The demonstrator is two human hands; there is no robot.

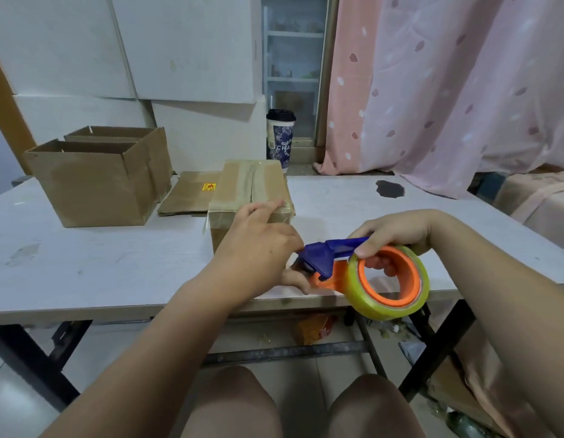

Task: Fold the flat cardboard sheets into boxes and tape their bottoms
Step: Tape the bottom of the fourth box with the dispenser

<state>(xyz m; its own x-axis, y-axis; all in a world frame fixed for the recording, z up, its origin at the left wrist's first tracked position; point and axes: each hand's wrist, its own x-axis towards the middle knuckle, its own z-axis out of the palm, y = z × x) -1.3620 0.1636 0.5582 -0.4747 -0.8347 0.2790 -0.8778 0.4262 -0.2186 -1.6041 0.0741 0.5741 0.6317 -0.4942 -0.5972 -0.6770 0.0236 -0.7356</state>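
Right hand point(394, 235) grips tape dispenser point(331, 251), fingers through the orange core of tape roll point(362, 298), thumb on top of the blue arm. Roll hangs past the near edge of table point(84, 263), off the surface

Left hand point(258, 248) just left of dispenser nose, thumb under and curled fingers over it, pinching there; can't tell if the tape end is between them. Index finger stretched forward, over the near top edge of taped box point(252, 184)

Taped box directly beyond left hand, closed face up, tape strip along the centre seam, near corner hidden behind the hand. Flat sheet point(192, 194) beyond and left of left hand, lying flat and tucked against box's left side. Two open boxes point(91, 184) further left, one behind the other, touching, open tops up

Bare tabletop left of left hand out to the table edge, and beyond right hand up to a dark patch point(389, 188). Cup point(280, 137) stands behind the taped box, off the far edge
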